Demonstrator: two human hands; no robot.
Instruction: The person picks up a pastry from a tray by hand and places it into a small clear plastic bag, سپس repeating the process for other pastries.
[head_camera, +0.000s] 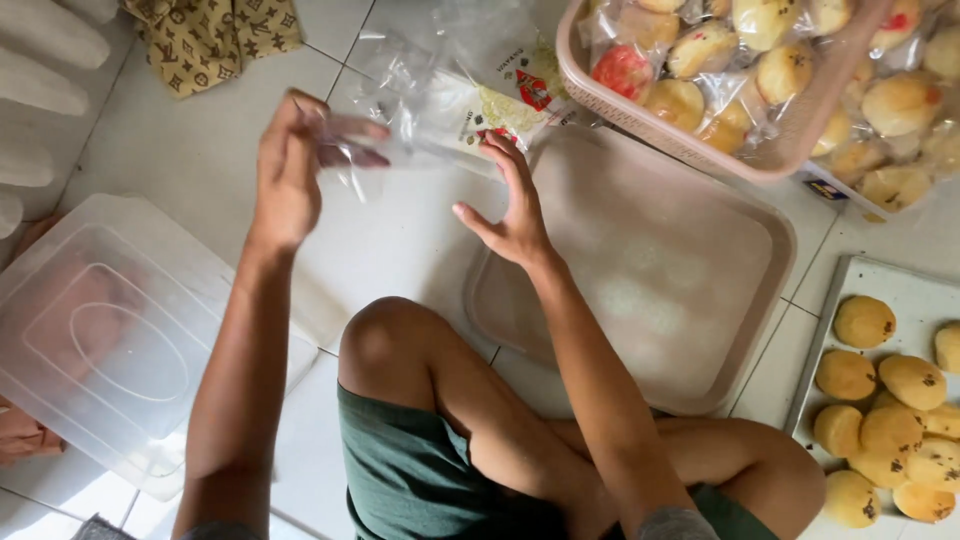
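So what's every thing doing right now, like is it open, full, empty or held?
Left hand: pinching a clear plastic bag, held up.
Right hand: open, fingers spread, touching the bag pile.
Pink basket: full of bagged buns.
Pink tray: empty, flat on the floor.
White tray: partly filled with unwrapped buns.
Clear lid: lying flat on the floor.

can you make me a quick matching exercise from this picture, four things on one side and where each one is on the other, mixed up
Things:
1. clear plastic bag
2. pink basket
3. unwrapped buns
4. clear plastic lid

Places:
A. on the white tray at the lower right
B. on the floor at the left, beside the left arm
C. pinched in the left hand, with the right hand close by
D. at the top right, full of wrapped buns

Pairs: 1-C, 2-D, 3-A, 4-B
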